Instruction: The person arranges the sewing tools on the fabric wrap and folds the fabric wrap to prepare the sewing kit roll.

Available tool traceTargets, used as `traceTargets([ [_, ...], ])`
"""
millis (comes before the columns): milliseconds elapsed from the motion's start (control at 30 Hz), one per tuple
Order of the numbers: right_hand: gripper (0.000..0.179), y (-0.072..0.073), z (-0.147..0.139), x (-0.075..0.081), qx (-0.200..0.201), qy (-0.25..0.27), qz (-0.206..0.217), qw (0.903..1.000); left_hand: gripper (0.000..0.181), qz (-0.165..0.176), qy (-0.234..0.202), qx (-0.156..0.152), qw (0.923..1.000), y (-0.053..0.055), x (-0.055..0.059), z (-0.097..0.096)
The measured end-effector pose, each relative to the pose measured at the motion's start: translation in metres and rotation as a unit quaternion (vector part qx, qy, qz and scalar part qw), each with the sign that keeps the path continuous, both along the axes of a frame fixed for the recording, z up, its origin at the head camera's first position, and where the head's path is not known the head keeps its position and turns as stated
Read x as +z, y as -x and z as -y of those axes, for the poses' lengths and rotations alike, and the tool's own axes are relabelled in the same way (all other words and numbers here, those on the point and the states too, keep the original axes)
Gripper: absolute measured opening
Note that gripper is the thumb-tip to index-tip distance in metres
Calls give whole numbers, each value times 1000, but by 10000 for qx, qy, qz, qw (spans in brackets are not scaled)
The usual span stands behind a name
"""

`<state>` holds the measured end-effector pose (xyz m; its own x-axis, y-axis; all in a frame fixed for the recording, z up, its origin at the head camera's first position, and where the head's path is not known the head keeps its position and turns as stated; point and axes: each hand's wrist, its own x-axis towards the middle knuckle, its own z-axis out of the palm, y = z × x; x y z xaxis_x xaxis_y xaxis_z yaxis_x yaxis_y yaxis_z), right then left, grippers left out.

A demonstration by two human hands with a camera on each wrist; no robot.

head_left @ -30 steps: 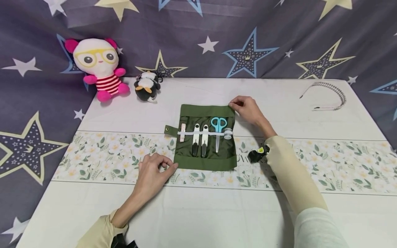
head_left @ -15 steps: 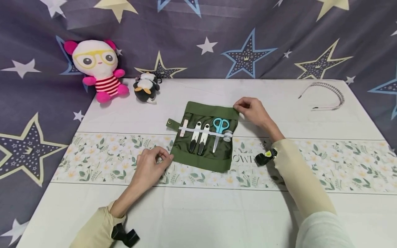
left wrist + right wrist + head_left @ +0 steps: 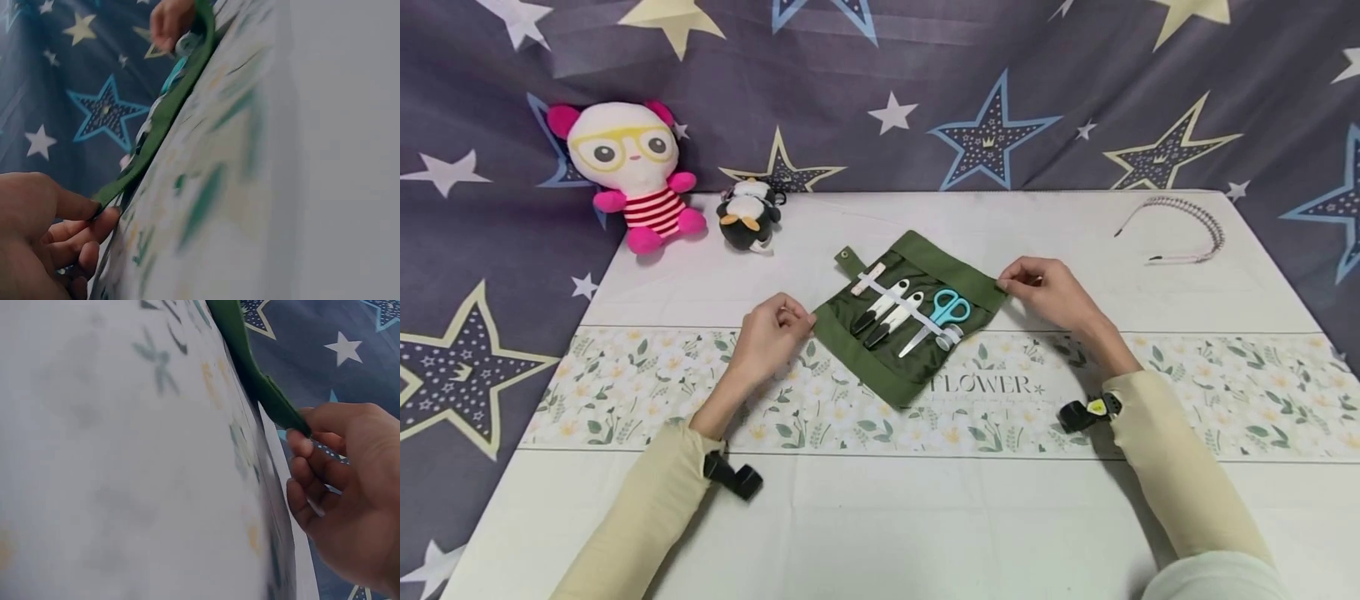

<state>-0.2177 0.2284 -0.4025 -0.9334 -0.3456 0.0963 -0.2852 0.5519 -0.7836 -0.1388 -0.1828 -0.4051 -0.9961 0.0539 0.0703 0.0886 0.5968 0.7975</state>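
A dark green fabric sewing pouch (image 3: 868, 365) lies unfolded and turned diagonally in the head view. Under its white elastic strap sit turquoise-handled scissors (image 3: 951, 306), two white tools with black ends (image 3: 901, 312), a pale pink strip (image 3: 868, 280) and a small grey spool (image 3: 950, 337). My left hand (image 3: 770, 337) pinches the pouch's left corner between thumb and fingers, seen close in the left wrist view. At the opposite corner, my right hand (image 3: 1051, 293) pinches the fabric between thumb and forefinger. A snap tab (image 3: 848, 261) sticks out at the upper left.
A pink-and-white plush toy (image 3: 632, 179) and a plush penguin (image 3: 748, 215) sit at the table's back left. The headband (image 3: 1208, 225) lies at the back right. A star-patterned curtain (image 3: 820, 100) hangs behind the white table (image 3: 925, 517) with its floral strip.
Both hands have turned the green pouch clockwise from nearly square to diagonal. The left hand moved up and away, the right hand moved rightward and slightly nearer. More printed lettering shows on the table.
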Motion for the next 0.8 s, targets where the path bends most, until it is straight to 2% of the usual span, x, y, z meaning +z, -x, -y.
traceTargets([
  [200,13,-18,-15,2,277,-175,209,9992,14,163,-73,146,9997,30,-2,-7],
  [433,11,-40,-24,1,430,-392,430,9974,12,-170,59,454,9988,61,-3,-25],
  [633,6,-60,-23,2,568,-378,516,9963,11,-310,69,519,9981,84,-6,-38],
  [800,3,-74,-20,1,739,-285,622,9949,12,-278,192,483,9983,97,-8,-45],
])
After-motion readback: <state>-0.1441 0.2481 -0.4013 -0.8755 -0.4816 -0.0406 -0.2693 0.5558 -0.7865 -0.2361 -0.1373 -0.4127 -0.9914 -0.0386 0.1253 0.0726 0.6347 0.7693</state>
